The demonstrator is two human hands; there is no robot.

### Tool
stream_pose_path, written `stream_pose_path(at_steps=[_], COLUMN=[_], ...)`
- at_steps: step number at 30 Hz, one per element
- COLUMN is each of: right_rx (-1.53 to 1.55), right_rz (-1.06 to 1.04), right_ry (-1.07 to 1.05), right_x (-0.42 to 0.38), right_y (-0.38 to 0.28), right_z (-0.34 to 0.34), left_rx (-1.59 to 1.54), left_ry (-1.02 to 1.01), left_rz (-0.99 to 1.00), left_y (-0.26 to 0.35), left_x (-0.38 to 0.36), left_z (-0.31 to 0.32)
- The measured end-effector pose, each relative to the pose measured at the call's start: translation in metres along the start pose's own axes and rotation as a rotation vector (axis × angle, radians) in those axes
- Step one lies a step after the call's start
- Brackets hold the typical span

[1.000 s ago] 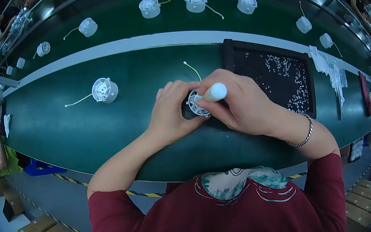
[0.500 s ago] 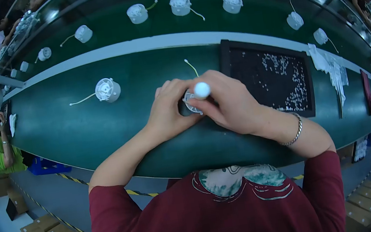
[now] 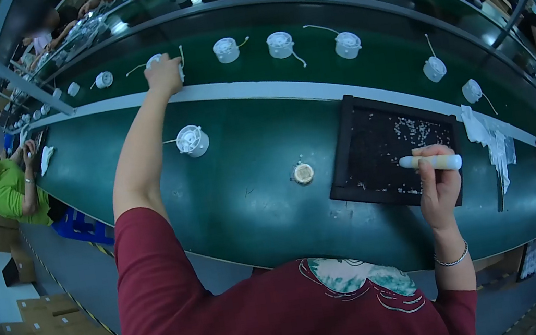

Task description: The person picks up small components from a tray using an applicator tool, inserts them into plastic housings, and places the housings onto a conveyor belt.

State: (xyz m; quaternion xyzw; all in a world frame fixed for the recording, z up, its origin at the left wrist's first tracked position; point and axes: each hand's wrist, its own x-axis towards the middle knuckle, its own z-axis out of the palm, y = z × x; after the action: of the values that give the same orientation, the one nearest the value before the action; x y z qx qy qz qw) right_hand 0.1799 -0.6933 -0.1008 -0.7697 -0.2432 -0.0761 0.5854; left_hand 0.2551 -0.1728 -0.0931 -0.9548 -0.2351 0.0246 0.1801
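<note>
My left hand (image 3: 164, 77) reaches out to the dark green strip beyond the white rail, fingers closed around a round white plastic part (image 3: 181, 73) mostly hidden by the hand; a short pale wire sticks up beside it. Just behind the fingers, another white part (image 3: 153, 60) shows with its wire pointing left. Over the black tray (image 3: 341, 181), my right hand (image 3: 438, 182) grips a white tube with a rounded tip (image 3: 446, 161), held nearly level. Small white pieces (image 3: 409, 127) lie scattered in the tray. A small round cream-coloured disc (image 3: 304, 174) sits on the green table.
One white part with a wire (image 3: 192, 140) stands on the table at left. Several similar parts (image 3: 279, 44) line the strip beyond the white rail (image 3: 257, 91). Clear plastic bags (image 3: 489, 141) lie right of the tray. A co-worker in green (image 3: 11, 188) sits at far left.
My hands have separated from the middle of the table. The left has carried the white part up and left past the rail; the right has moved right with the tube. The view has shifted.
</note>
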Motion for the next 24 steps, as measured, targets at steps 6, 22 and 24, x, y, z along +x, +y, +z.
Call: stream_pose_path(at_steps=[6, 22, 24], right_rx=[0.091, 0.078, 0.063], right_rz=[0.007, -0.023, -0.035], right_ry=[0.166, 0.183, 0.180], right_x=[-0.006, -0.006, -0.006], right_y=[0.026, 0.039, 0.035], right_z=[-0.013, -0.028, -0.029], left_rx=[-0.357, -0.579, -0.583], left_ry=[0.113, -0.118, -0.080], left_rz=[0.235, 0.175, 0.230], left_y=[0.040, 0.167, 0.158], left_x=[0.016, 0.036, 0.031], left_z=[-0.032, -0.028, -0.032])
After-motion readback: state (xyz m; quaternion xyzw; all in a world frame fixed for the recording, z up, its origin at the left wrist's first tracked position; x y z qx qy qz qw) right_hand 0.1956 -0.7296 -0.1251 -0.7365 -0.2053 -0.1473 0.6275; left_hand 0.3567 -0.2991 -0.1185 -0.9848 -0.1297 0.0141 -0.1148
